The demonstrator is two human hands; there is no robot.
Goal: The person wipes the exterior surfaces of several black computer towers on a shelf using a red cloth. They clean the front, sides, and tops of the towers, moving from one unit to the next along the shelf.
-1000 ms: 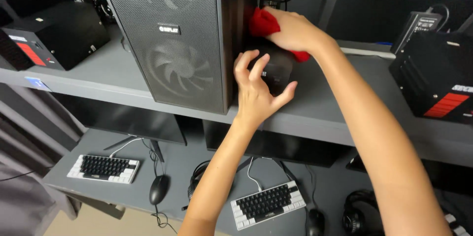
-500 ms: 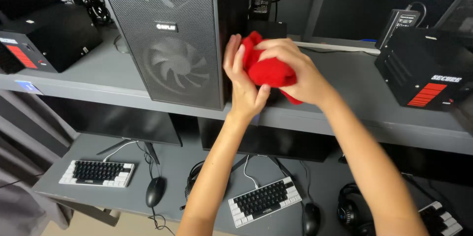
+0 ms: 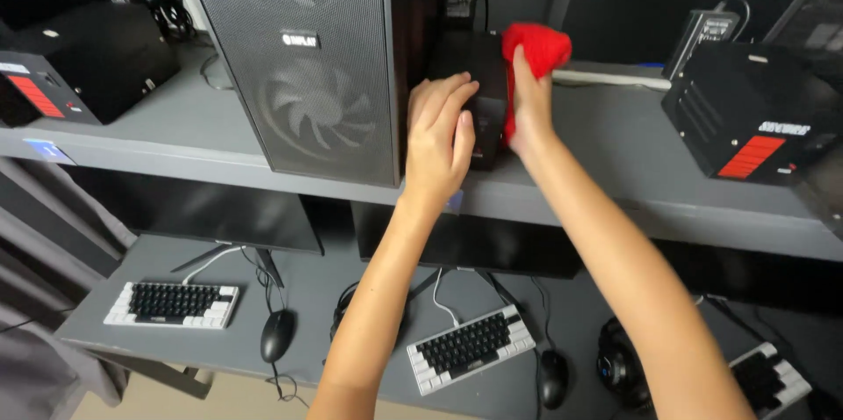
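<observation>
My right hand [image 3: 529, 111] grips a red cloth [image 3: 536, 47] and presses it against the right side of a small black box [image 3: 479, 91] on the grey shelf [image 3: 615, 165]. My left hand [image 3: 439, 135] lies flat on the front of that black box, fingers together and pointing up. The box stands just right of a tall black computer tower with a mesh front and fans [image 3: 307, 60].
Black power units with red labels sit on the shelf at left [image 3: 61, 78] and right [image 3: 746, 122]. Below, on a lower desk, lie keyboards [image 3: 171, 304] [image 3: 470, 348], mice [image 3: 277, 335] [image 3: 553, 378], headphones [image 3: 623, 363] and dark monitors [image 3: 228, 214].
My hands moved apart from being bunched around the cloth. The right hand carried the red cloth up to the box's right side, and the left hand now rests on the box's front.
</observation>
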